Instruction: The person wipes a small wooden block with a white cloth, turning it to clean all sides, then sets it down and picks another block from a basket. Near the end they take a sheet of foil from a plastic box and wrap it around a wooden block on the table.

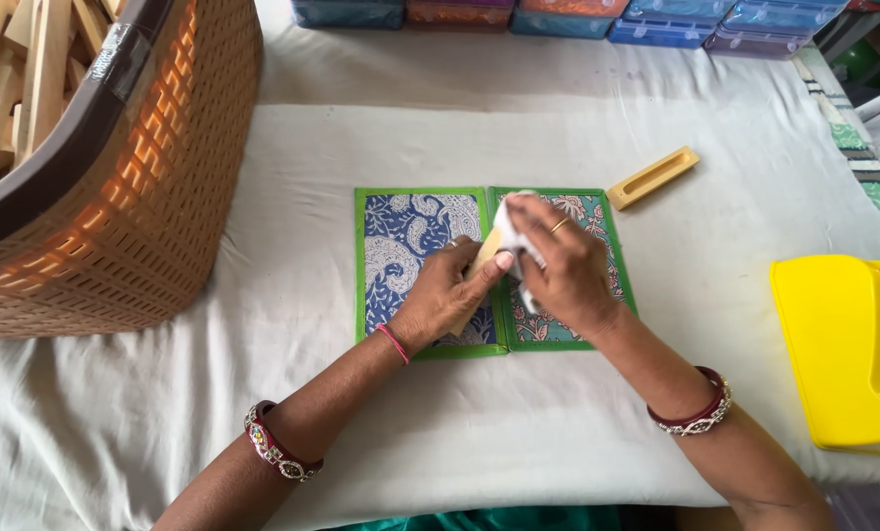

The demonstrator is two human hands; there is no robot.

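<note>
I'm looking at a small pale wooden piece (pixel 481 264) pinched in my left hand (pixel 450 295), fingers closed around it, right over the middle of the scene. My right hand (pixel 558 265) presses in against it from the other side, fingers folded tight on a white cloth (pixel 515 228) that sits against the wood. Both hands hover over an open, green-edged fabric folder (pixel 401 236) lying flat on the desk (pixel 460 442), blue paisley on its left panel, teal floral on its right. The wooden piece sits just above the fold between the two panels. Up to the right, well apart, a second wooden block with a long slot (pixel 653 178) lies on the white covering. A big woven orange basket (pixel 135 197) full of wooden slats stands far left, a yellow plastic box (pixel 838 344) far right.
</note>
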